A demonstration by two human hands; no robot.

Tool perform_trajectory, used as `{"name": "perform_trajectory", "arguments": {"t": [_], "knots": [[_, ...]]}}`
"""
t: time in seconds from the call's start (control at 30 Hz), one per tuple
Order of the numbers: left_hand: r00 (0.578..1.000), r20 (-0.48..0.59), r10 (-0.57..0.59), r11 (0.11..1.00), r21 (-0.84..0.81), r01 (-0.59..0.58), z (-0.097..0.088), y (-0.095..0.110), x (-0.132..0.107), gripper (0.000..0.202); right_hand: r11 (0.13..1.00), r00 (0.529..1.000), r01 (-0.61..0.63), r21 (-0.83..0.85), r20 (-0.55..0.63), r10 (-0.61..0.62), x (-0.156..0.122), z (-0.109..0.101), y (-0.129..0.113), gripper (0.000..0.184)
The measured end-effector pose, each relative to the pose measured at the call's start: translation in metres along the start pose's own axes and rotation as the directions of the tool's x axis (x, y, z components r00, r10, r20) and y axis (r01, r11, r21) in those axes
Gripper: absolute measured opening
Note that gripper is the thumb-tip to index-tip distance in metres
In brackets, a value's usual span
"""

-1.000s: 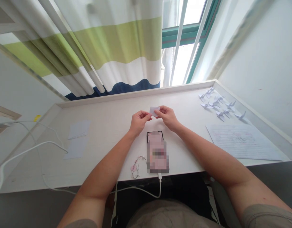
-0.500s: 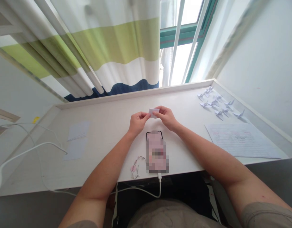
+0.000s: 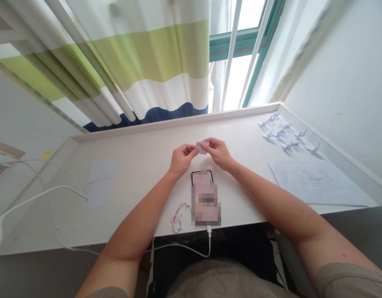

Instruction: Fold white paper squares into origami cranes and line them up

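A small folded square of white paper (image 3: 202, 148) is held above the desk, between both hands. My left hand (image 3: 181, 159) pinches its left edge with thumb and fingers. My right hand (image 3: 220, 152) grips the right side, the thumb lying across the paper's face. Just below the hands lies a phone (image 3: 205, 198) with a pixelated screen and a white charging cable (image 3: 209, 244) in its lower end. A beaded strap with a pink charm (image 3: 176, 218) rests to the left of the phone.
Several folded paper cranes (image 3: 282, 132) stand at the back right of the white desk (image 3: 141, 165). A stack of lined, written sheets (image 3: 311, 182) lies at the right. White paper pieces (image 3: 100, 186) lie at the left, with a cable (image 3: 54, 188) looping over them.
The folded paper has turned slightly between my fingers, and my right thumb has shifted up its face. Both hands stay in nearly the same place.
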State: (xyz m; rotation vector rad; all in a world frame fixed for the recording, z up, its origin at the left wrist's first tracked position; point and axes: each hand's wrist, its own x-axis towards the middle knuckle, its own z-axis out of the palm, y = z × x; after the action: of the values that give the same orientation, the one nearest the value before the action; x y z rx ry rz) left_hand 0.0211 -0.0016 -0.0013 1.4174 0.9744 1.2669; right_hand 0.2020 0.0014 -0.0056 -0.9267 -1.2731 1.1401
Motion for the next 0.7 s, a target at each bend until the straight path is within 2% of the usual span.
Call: {"name": "perform_trajectory", "arguments": {"t": [0.17, 0.23, 0.43, 0.57, 0.7], "knots": [[0.984, 0.144, -0.102, 0.995, 0.022, 0.100, -0.0007, 0.0043, -0.0029, 0.048, 0.996, 1.000, -0.004, -0.088, 0.027, 0.006, 0.0002, -0.0043, 0.0022, 0.050], [0.979, 0.170, -0.114, 0.993, 0.057, 0.106, -0.0010, 0.0058, -0.0045, 0.051, 0.996, 0.999, -0.007, -0.092, 0.043, 0.011, 0.0000, -0.0049, 0.0025, 0.049], [0.980, 0.186, -0.072, 0.984, 0.176, 0.038, -0.0027, 0.0064, -0.0062, 0.052, 0.994, 1.000, 0.002, -0.111, 0.018, 0.000, -0.0010, -0.0037, 0.0011, 0.043], [0.980, 0.194, -0.047, 0.986, 0.167, 0.014, -0.0035, 0.0067, -0.0056, 0.052, 0.995, 0.999, 0.013, -0.103, 0.034, -0.010, -0.0020, -0.0044, -0.0027, 0.042], [0.987, 0.163, -0.003, 0.990, 0.138, -0.020, -0.0034, 0.0080, -0.0049, 0.054, 0.993, 0.999, 0.045, -0.109, 0.021, -0.043, -0.0019, -0.0062, -0.0071, 0.048]]}}
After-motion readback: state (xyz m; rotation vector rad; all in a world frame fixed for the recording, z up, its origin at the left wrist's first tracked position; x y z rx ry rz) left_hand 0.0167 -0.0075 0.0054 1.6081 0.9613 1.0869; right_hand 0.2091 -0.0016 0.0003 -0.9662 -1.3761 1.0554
